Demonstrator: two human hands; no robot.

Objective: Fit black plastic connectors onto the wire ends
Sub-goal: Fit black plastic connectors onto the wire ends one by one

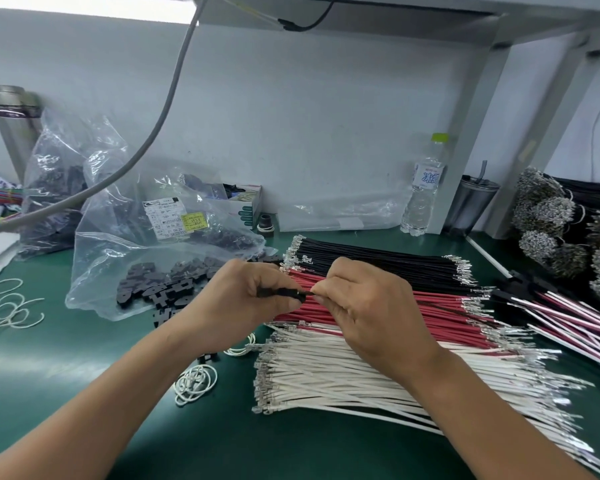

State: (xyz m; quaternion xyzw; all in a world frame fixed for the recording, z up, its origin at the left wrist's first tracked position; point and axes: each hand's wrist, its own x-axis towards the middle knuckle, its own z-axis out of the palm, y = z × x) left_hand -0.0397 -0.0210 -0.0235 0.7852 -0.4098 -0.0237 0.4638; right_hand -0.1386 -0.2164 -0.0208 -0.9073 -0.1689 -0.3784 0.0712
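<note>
Just one view here, a wide-angle head cam looking forward and down over a green bench mat (pixel 66 375). It sits close above both forearms, so the left hand (pixel 243 299) and right hand (pixel 364 306) meet dead centre. Edges bend from the lens. A white back wall (pixel 326 116) fills the top, behind the hands.

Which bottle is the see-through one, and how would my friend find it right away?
Look along the back edge of the green table to the grey post on the right. The water bottle stands upright just left of that post. It is clear plastic with a green cap, unlike the dark cup with a straw on the post's other side.
</note>
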